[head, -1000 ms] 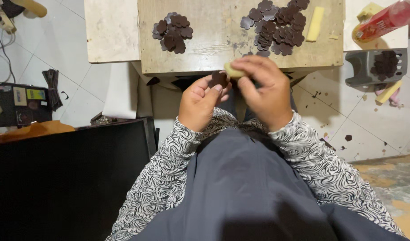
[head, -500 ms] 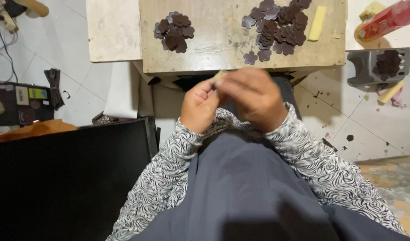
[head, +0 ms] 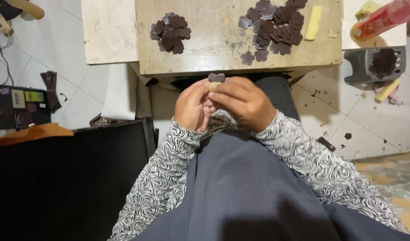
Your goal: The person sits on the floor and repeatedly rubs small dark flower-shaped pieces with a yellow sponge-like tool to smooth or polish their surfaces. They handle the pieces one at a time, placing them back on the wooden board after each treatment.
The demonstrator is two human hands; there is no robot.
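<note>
Here, both hands (head: 222, 105) pinching dark flower-shaped piece (head: 216, 77) with pale bit (head: 213, 85); piece pointing up toward board (head: 214, 53).

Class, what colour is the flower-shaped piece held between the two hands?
Dark brown, almost maroon: the flower-shaped piece, seen in the head view.

Left hand (head: 193, 107) and right hand (head: 241, 101) together at centre, pinching dark flower-shaped piece (head: 216, 77). Wooden worktop (head: 214, 49) at 12 o'clock; flower piles at 11 (head: 170, 33) and 1 (head: 276, 24).

Flower piece (head: 216, 77) mostly behind fingers; red bottle (head: 385, 15) perhaps edge-cropped.
</note>
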